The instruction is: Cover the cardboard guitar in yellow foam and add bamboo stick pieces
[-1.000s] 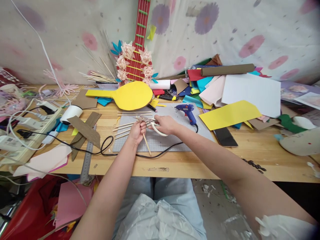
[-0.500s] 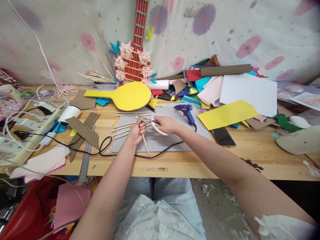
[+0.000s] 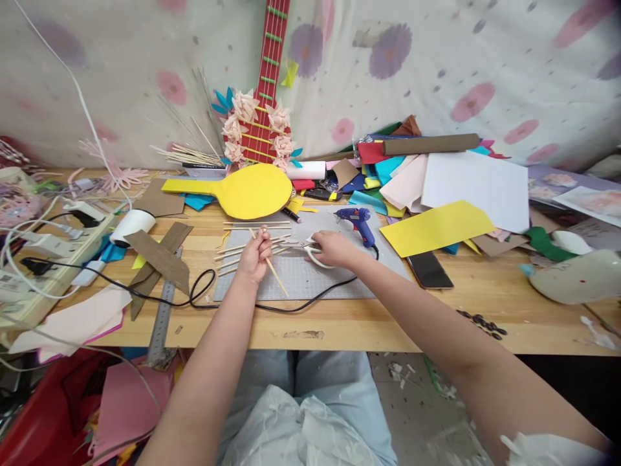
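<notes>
My left hand (image 3: 256, 255) is closed around a thin wooden stick (image 3: 277, 277), which slants across the fist with its lower end toward me. In my right hand (image 3: 334, 248) is a pair of scissors (image 3: 314, 257) with white handles, its blades pointing left toward my left fist. Several more wooden sticks (image 3: 230, 259) lie side by side under and left of my left hand, on a grey cutting mat (image 3: 310, 285). Beyond my right hand a blue glue gun (image 3: 359, 224) lies on the mat, its black cord running toward me and left.
A yellow paddle-shaped piece (image 3: 255, 191) lies behind the mat, before a red flower-trimmed guitar shape (image 3: 259, 133). To the right are a yellow sheet (image 3: 436, 226), a phone (image 3: 431, 269) and piled coloured sheets. Leftward lie brown strips (image 3: 160, 259), a metal ruler (image 3: 162, 323) and a power strip (image 3: 63, 265).
The scissors in my right hand have drawn back to the right, away from my left fist. The stick's upper end now shows above my left hand, which has shifted slightly left.
</notes>
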`<state>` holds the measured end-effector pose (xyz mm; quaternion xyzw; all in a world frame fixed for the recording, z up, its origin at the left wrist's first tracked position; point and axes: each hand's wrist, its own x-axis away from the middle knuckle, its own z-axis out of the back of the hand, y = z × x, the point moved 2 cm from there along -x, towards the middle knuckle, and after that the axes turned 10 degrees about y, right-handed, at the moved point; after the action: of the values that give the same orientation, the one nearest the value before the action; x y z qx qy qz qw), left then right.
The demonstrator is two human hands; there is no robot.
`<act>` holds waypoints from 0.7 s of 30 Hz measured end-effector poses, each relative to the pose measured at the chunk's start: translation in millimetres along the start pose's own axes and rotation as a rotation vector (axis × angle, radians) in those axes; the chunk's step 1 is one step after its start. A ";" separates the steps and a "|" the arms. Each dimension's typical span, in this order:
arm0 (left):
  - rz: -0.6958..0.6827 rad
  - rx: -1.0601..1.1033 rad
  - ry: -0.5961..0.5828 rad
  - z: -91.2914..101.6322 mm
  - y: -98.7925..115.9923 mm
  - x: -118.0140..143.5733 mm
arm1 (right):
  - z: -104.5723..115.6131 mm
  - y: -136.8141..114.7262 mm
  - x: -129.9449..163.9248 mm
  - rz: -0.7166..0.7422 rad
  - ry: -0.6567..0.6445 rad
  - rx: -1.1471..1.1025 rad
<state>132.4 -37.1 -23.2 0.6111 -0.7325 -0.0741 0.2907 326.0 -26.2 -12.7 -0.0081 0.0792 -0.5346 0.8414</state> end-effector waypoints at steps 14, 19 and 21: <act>-0.045 -0.455 -0.027 2.6 -21.4 0.4 | 1.3 -33.1 -14.2 -0.084 0.245 -0.934; -0.022 -0.554 -0.043 4.6 -24.2 1.3 | -12.9 -46.5 -14.7 -0.110 0.240 -1.082; -0.007 -0.584 -0.056 3.5 -26.5 1.6 | -13.7 -44.2 -14.2 -0.106 0.212 -1.090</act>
<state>153.0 -45.9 -37.8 0.5017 -0.6859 -0.2996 0.4337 278.4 -31.3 -20.1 -0.3923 0.4280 -0.4555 0.6749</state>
